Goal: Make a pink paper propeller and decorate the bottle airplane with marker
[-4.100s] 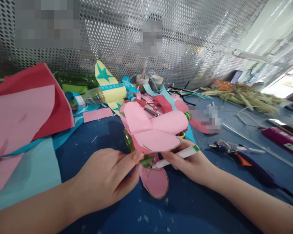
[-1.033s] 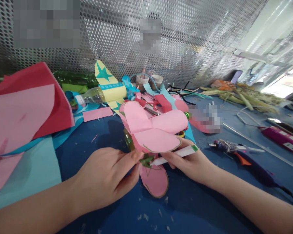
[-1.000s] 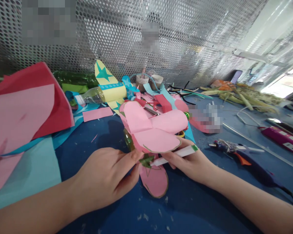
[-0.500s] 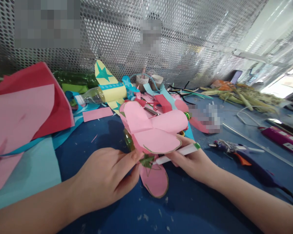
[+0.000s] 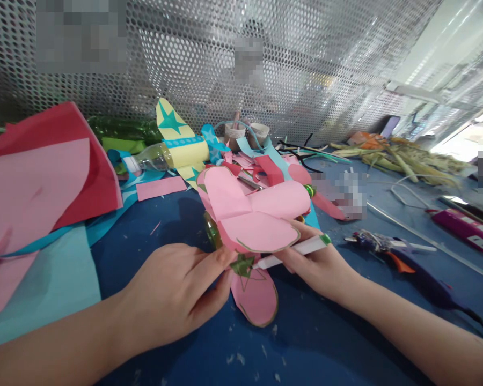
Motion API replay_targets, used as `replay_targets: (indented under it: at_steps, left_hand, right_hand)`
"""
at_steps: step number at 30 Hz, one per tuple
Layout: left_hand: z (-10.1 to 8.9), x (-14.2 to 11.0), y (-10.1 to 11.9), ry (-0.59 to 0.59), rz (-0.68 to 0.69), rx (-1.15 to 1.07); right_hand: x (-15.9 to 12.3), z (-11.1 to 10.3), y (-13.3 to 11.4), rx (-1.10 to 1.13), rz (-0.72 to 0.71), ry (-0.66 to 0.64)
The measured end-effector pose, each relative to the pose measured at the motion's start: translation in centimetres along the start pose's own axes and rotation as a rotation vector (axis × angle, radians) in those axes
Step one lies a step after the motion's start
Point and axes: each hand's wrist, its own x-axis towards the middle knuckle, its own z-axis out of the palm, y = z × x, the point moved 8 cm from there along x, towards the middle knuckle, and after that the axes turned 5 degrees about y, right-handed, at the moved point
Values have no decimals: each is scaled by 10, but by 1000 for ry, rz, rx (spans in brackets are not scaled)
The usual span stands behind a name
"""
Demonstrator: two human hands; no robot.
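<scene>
A pink paper airplane model (image 5: 257,214), built on a green bottle, sits at the middle of the blue table (image 5: 314,343). My left hand (image 5: 173,295) has its fingers closed, pinching the lower pink wing (image 5: 255,297) by its inner edge. My right hand (image 5: 317,265) grips a white marker with a green end (image 5: 293,252). Its tip rests on a green star (image 5: 241,265) coloured on that wing. Part of the right hand's fingers is hidden under the upper wing.
Red and pink paper sheets (image 5: 36,182) and a light blue sheet (image 5: 40,289) lie at the left. A yellow bottle airplane with teal stars (image 5: 177,147) stands behind. A glue gun (image 5: 390,252) and a purple power strip (image 5: 467,230) lie at the right, dried stalks (image 5: 402,155) beyond.
The marker tip has shifted slightly over the green star, and more of the star looks filled in. My left hand and the model have stayed in place.
</scene>
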Motion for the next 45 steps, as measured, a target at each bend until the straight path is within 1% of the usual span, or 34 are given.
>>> replay_targets:
  at_steps: [8, 12, 16, 19, 23, 27, 31, 34, 38, 42, 45]
  left_hand:
    - [0, -1, 0, -1, 6, 4]
    - [1, -1, -1, -1, -4, -13]
    - [1, -1, 0, -7, -7, -3]
    - [-1, -1, 0, 3, -2, -15]
    - [-1, -2, 1, -4, 5, 4]
    - [-1, -2, 1, 1, 13, -16]
    - [0, -3, 0, -11, 5, -10]
    - [0, -2, 1, 6, 12, -5]
    - [1, 0, 1, 5, 14, 5]
    - [0, 0, 0, 7, 5, -9]
    - [-1, 0, 1, 11, 13, -2]
  right_hand:
    - [0, 1, 2, -14, 10, -13]
    - [0, 0, 3, -11, 19, 8]
    - [-1, 3, 4, 1, 16, -17]
    - [-1, 1, 4, 9, 18, 3]
    - [-1, 3, 3, 30, 27, -25]
    - [-1, 1, 0, 27, 2, 1]
    - [-2, 5, 3, 52, 25, -42]
    - [-3, 4, 4, 56, 18, -20]
    - [-4, 6, 4, 73, 20, -41]
    - [-3, 3, 5, 76, 19, -10]
    - [-2, 5, 6, 79, 20, -37]
